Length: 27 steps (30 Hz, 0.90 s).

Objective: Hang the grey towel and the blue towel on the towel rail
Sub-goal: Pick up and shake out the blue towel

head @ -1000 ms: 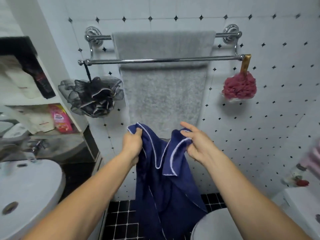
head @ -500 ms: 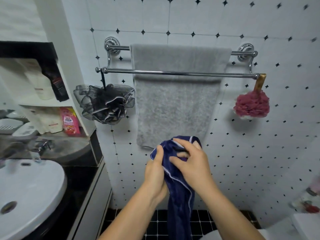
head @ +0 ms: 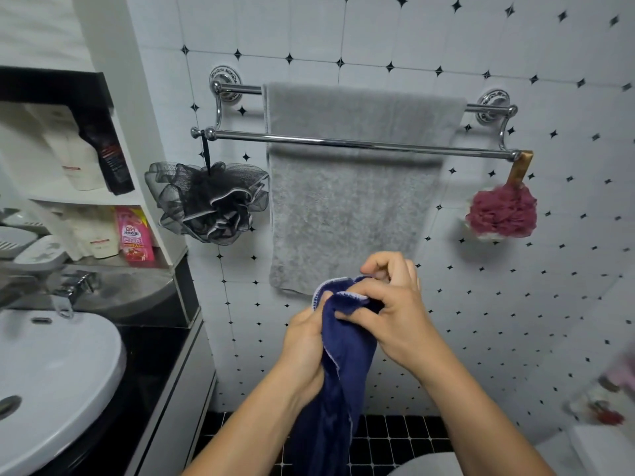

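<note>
**Inspector:** Surroundings, taken from the towel rail [head: 357, 144]?

**Assistant:** It is a chrome double rail on the white tiled wall. A black mesh sponge [head: 209, 201] hangs by a cord from the left end of its front bar, a dark red mesh sponge [head: 501, 214] from the right end. Left of the rail stands a shelf unit with bottles and a pink pouch [head: 134, 237]; below that, a tap and a white basin [head: 51, 379].

**Inspector:** Anything occupying the rail itself?

**Assistant:** The grey towel [head: 343, 214] is draped over the back bar and hangs flat behind the front bar, filling most of the span between the sponges. The front bar is bare between the two cords.

**Inspector:** The blue towel?

**Assistant:** The blue towel [head: 340, 365] is below the rail, in front of the grey towel's lower edge, not touching either bar. It is bunched at the top and trails down toward the black floor tiles.

**Inspector:** State of the grip?

**Assistant:** Left hand [head: 305, 345] is closed around the bunched cloth from the left. Right hand [head: 395, 310] pinches the white-stitched hem at the top, fingers curled over it. Both hands touch each other across the towel
</note>
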Tool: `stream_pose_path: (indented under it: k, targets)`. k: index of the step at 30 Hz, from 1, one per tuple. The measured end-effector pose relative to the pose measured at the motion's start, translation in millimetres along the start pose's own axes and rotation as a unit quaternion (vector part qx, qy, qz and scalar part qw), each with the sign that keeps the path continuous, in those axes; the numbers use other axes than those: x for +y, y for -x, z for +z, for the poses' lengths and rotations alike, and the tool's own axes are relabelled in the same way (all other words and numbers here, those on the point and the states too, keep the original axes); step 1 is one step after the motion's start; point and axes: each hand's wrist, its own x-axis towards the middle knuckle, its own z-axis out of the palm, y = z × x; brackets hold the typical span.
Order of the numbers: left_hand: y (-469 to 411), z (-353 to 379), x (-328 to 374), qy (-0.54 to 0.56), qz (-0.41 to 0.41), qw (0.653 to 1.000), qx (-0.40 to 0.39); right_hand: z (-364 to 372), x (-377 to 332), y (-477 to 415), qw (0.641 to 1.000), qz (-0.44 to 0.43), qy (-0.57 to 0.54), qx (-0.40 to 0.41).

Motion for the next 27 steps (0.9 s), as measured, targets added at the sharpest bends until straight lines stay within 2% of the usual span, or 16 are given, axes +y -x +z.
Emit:
stream_pose_path:
  k: [4,7,10,13,15,18,22,24,27]
  targets:
    - [8.1,0.0,3.8,0.006,0.017,0.997,-0.082,4.4,2.7,-3.5,0.998,0.010,0.047,0.029]
    - [12.2,0.0,5.1,-0.017,0.069,0.987,-0.144,11.2,-0.5,-1.2,0.997,0.042,0.007,0.069]
    - [9.1,0.7,3.8,-0.102,0.138,0.980,-0.103,18.3,-2.9,-1.3,0.994,0.054,-0.036,0.093]
    - [1.1,-4.6,6.5,-0.113,0.142,0.981,-0.073,19.7,1.6,-1.3,0.992,0.060,-0.074,0.080]
    - [-5.9,-7.7,13.5,-0.140,0.152,0.977,-0.045,15.7,6.5,-1.2,0.988,0.093,-0.122,0.034]
    - [-16.9,-12.4,27.5,-0.182,0.182,0.966,-0.035,9.6,15.5,2.6,0.976,0.112,-0.165,-0.093]
    - [-26.4,-11.8,43.3,-0.214,0.225,0.950,-0.027,15.7,29.6,26.3,0.909,0.181,-0.268,-0.262]
    - [-29.8,-6.9,47.4,-0.221,0.242,0.944,-0.033,26.2,39.3,48.1,0.882,0.221,-0.218,-0.355]
    - [-35.2,-2.9,54.3,-0.221,0.260,0.940,-0.023,32.5,55.3,77.4,0.852,0.232,-0.059,-0.466]
